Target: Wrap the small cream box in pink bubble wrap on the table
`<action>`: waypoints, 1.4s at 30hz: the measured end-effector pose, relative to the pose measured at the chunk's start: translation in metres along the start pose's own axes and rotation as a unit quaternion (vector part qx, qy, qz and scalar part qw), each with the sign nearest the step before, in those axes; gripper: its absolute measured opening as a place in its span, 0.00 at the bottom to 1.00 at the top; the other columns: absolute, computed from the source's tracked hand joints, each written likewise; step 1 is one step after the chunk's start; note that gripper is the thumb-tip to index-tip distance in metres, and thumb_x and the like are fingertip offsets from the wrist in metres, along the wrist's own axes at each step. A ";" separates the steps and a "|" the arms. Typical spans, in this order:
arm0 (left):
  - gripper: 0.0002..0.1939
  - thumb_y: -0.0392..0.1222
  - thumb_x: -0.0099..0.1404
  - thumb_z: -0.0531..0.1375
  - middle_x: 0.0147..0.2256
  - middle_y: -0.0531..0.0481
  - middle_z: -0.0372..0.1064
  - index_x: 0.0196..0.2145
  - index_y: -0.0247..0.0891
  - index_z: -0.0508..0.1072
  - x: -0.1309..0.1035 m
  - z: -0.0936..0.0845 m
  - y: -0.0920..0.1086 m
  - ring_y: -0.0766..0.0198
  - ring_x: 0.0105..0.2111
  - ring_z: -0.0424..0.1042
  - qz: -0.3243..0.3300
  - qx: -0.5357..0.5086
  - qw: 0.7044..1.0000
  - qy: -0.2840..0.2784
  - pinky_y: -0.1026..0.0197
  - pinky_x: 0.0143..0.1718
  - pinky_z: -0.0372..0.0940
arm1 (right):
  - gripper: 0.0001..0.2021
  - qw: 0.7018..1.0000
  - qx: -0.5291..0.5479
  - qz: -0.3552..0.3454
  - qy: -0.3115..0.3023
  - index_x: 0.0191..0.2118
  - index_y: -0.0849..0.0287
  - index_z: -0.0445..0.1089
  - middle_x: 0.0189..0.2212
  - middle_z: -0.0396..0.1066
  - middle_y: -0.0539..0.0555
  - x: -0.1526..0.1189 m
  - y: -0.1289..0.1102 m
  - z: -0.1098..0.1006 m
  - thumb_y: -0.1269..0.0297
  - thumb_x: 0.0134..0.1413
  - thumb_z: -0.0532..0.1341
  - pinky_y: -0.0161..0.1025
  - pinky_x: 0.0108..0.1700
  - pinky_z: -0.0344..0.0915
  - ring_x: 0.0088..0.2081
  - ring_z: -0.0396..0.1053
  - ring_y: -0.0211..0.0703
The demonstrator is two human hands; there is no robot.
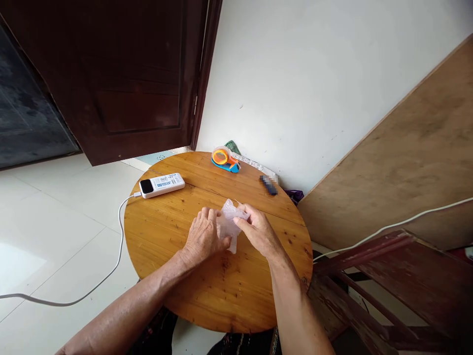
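A crumpled piece of translucent whitish plastic wrap (229, 222) is held between my two hands, over the middle of the round wooden table (221, 291). My left hand (205, 234) is closed around its left side, with the thumb along the lower edge and the fingertips partly hidden. On the other side, my right hand (256, 229) pinches the wrap's upper right edge between thumb and fingers. Whether anything is wrapped inside, I cannot tell.
An orange and blue tape dispenser (225, 159) stands at the table's far edge. Left of it lies a white power bank (162, 185) with a cable (120, 231) running off the table. A dark, blurred-out object (268, 185) lies far right. A wooden chair (384, 266) stands to the right.
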State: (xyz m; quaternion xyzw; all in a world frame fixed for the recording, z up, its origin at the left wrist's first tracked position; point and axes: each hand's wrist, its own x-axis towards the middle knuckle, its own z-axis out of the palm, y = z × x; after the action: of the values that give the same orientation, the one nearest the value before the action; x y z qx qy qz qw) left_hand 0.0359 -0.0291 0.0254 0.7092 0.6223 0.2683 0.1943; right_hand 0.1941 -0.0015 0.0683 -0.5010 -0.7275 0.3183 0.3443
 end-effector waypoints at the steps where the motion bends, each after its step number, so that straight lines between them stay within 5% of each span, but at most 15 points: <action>1: 0.37 0.48 0.53 0.65 0.49 0.39 0.63 0.57 0.32 0.61 0.001 -0.002 -0.001 0.47 0.51 0.65 -0.003 -0.002 1.000 -0.002 0.48 0.54 0.63 | 0.04 1.000 -0.020 -0.011 0.002 0.32 0.58 0.68 0.27 0.70 0.47 -0.007 -0.003 0.001 0.68 0.51 0.57 0.34 0.34 0.61 0.30 0.65 0.38; 5: 0.43 0.43 0.56 0.63 0.54 0.36 0.62 0.65 0.33 0.52 0.006 -0.005 -0.005 0.46 0.54 0.64 0.028 -0.031 0.998 -0.051 0.47 0.56 0.61 | 0.06 0.996 -0.059 -0.067 0.028 0.36 0.57 0.70 0.34 0.75 0.51 -0.041 -0.003 0.013 0.70 0.56 0.55 0.36 0.42 0.65 0.37 0.71 0.42; 9: 0.34 0.36 0.57 0.62 0.56 0.39 0.64 0.61 0.38 0.63 0.011 -0.001 -0.012 0.50 0.54 0.65 0.094 -0.081 0.987 -0.107 0.51 0.57 0.62 | 0.10 0.986 -0.084 -0.115 0.085 0.42 0.55 0.69 0.44 0.75 0.55 -0.067 0.007 0.036 0.73 0.59 0.54 0.38 0.49 0.66 0.46 0.72 0.45; 13: 0.25 0.36 0.59 0.61 0.54 0.40 0.67 0.55 0.36 0.70 0.013 -0.005 -0.023 0.51 0.54 0.67 0.138 -0.117 0.972 -0.150 0.53 0.59 0.61 | 0.12 0.979 -0.080 -0.144 0.118 0.44 0.54 0.67 0.47 0.73 0.56 -0.076 0.016 0.047 0.75 0.59 0.53 0.41 0.53 0.66 0.51 0.71 0.45; 17: 0.33 0.40 0.58 0.63 0.62 0.35 0.58 0.61 0.35 0.63 0.007 -0.015 -0.034 0.48 0.60 0.61 0.191 -0.118 0.957 -0.183 0.50 0.61 0.59 | 0.15 0.976 -0.090 -0.168 0.109 0.46 0.54 0.67 0.47 0.74 0.56 -0.074 0.021 0.046 0.76 0.58 0.53 0.42 0.54 0.67 0.51 0.71 0.45; 20: 0.36 0.40 0.54 0.66 0.63 0.35 0.55 0.61 0.37 0.63 0.002 -0.011 -0.038 0.44 0.61 0.60 0.210 -0.084 0.959 -0.169 0.47 0.60 0.59 | 0.15 0.968 -0.113 -0.195 0.108 0.46 0.53 0.68 0.48 0.73 0.57 -0.075 0.028 0.047 0.77 0.56 0.56 0.43 0.56 0.67 0.53 0.70 0.47; 27: 0.24 0.36 0.55 0.63 0.49 0.43 0.71 0.51 0.38 0.72 0.005 0.004 -0.033 0.56 0.46 0.72 0.200 -0.168 0.961 -0.085 0.59 0.49 0.66 | 0.21 0.950 -0.174 -0.229 0.121 0.46 0.55 0.69 0.49 0.72 0.58 -0.069 0.037 0.050 0.82 0.50 0.52 0.48 0.57 0.67 0.54 0.69 0.48; 29: 0.22 0.38 0.53 0.64 0.45 0.45 0.73 0.47 0.36 0.75 0.009 0.002 -0.032 0.58 0.42 0.73 0.168 -0.195 0.962 -0.091 0.61 0.44 0.66 | 0.18 0.962 -0.136 -0.204 0.117 0.43 0.54 0.71 0.46 0.74 0.57 -0.062 0.032 0.043 0.79 0.52 0.52 0.45 0.54 0.68 0.50 0.72 0.47; 33: 0.15 0.48 0.57 0.61 0.29 0.51 0.71 0.36 0.35 0.76 0.017 -0.004 -0.028 0.63 0.28 0.69 0.051 -0.213 0.957 -0.190 0.65 0.28 0.60 | 0.09 0.997 -0.007 -0.059 0.050 0.42 0.56 0.73 0.38 0.77 0.54 -0.042 0.027 0.028 0.66 0.55 0.60 0.41 0.43 0.71 0.39 0.75 0.46; 37: 0.20 0.56 0.62 0.56 0.24 0.50 0.66 0.27 0.35 0.73 0.024 -0.011 -0.020 0.62 0.26 0.65 0.008 -0.081 0.989 -0.127 0.63 0.27 0.54 | 0.16 0.991 0.120 0.058 0.029 0.46 0.59 0.73 0.40 0.78 0.54 -0.017 0.037 0.030 0.59 0.51 0.63 0.40 0.40 0.70 0.38 0.74 0.47; 39: 0.23 0.59 0.62 0.55 0.24 0.49 0.67 0.27 0.35 0.73 0.026 -0.014 -0.021 0.62 0.27 0.65 0.011 -0.081 0.990 -0.115 0.63 0.28 0.54 | 0.16 0.984 0.157 0.084 0.029 0.43 0.59 0.74 0.37 0.78 0.54 -0.006 0.045 0.034 0.58 0.49 0.65 0.40 0.39 0.69 0.37 0.73 0.46; 42: 0.22 0.59 0.58 0.60 0.30 0.51 0.70 0.37 0.35 0.75 0.028 -0.013 -0.031 0.63 0.29 0.67 0.030 -0.210 0.962 -0.173 0.64 0.29 0.57 | 0.12 0.985 0.151 0.085 0.024 0.36 0.59 0.74 0.32 0.77 0.52 0.004 0.053 0.039 0.58 0.47 0.64 0.38 0.36 0.67 0.33 0.71 0.45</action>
State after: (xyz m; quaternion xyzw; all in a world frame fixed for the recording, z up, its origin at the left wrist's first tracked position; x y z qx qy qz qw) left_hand 0.0059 0.0025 0.0201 0.7067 0.4871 0.2714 0.4355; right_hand 0.1886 0.0131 0.0043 -0.5106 -0.6172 0.4404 0.4056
